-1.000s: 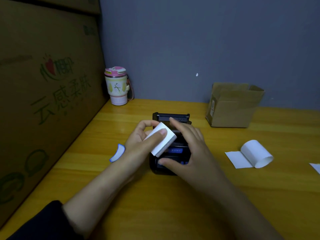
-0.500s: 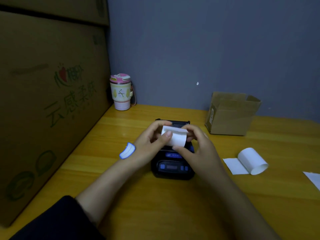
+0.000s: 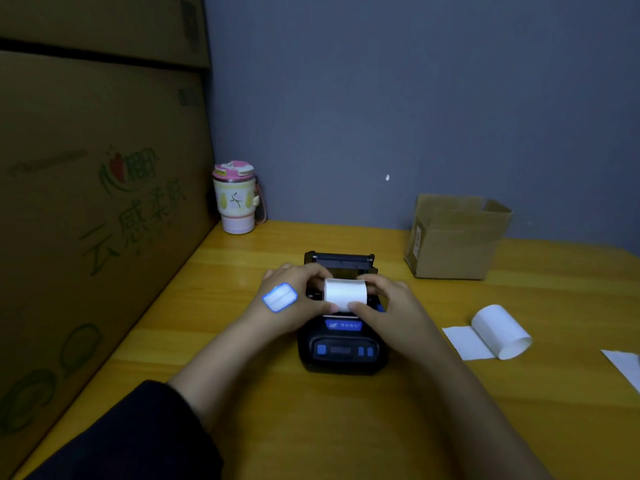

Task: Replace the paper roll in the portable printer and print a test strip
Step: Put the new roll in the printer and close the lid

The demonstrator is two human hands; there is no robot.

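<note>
**Operator:** Printer [image 3: 343, 344] position, please.

**Inspector:** Black unit with blue front panel, standing on the yellow wooden table [image 3: 242, 341] at centre. Its lid [image 3: 339, 260] is raised at the far end, so the paper bay is open.

**Operator:** Location of the paper roll?

**Inspector:** The white paper roll [image 3: 345, 294] sits directly over the open bay, axis lying left to right. Whether it is seated in the bay or just above it cannot be told from the head view.

**Operator:** Hand status?

**Inspector:** The left hand [image 3: 294, 296] pinches the roll's left end, thumb at the near edge, fingers curled over the far side. The right hand [image 3: 388, 303] grips the right end in the same way. A white patch with a blue border [image 3: 280, 297] lies on the back of the left hand, and a dark sleeve [image 3: 138, 434] covers the left forearm.

**Operator:** Other items on the table?

**Inspector:** A second roll [image 3: 500, 330], partly unwound, lies well to the right of the printer. A small open cardboard box [image 3: 453, 237] stands behind it by the grey wall. A pink-lidded cup [image 3: 237, 199] stands in the far left corner beside large cartons [image 3: 86, 202].
</note>
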